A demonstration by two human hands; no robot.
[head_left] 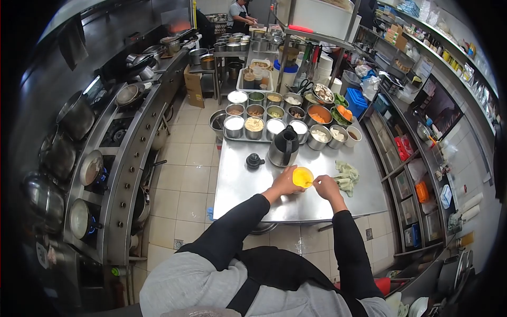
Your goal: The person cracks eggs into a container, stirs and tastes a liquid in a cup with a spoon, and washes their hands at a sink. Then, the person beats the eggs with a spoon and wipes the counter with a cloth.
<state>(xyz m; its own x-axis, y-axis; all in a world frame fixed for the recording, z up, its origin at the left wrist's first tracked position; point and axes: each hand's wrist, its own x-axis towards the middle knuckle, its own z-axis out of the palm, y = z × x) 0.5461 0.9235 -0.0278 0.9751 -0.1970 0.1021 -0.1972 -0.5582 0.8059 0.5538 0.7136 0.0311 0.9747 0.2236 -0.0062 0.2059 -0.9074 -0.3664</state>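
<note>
My left hand (285,182) is wrapped round a small cup of bright yellow liquid (302,177) above the near part of the steel table (243,190). Just right of the cup, my right hand (326,186) is closed on a thin utensil (311,183) whose end reaches the yellow liquid. Behind the cup stands a steel jug (284,148) with a dark handle. Its likely lid, a black round piece (254,161), lies to the left. A crumpled greenish cloth (346,178) is to the right of my right hand.
Several steel pots of ingredients (254,126) line the table's far side, beside a cup of dark liquid (354,136). Stoves with pans (81,218) run along the left, two with blue flames. Shelves (404,182) stand at the right. A person (240,18) works far back.
</note>
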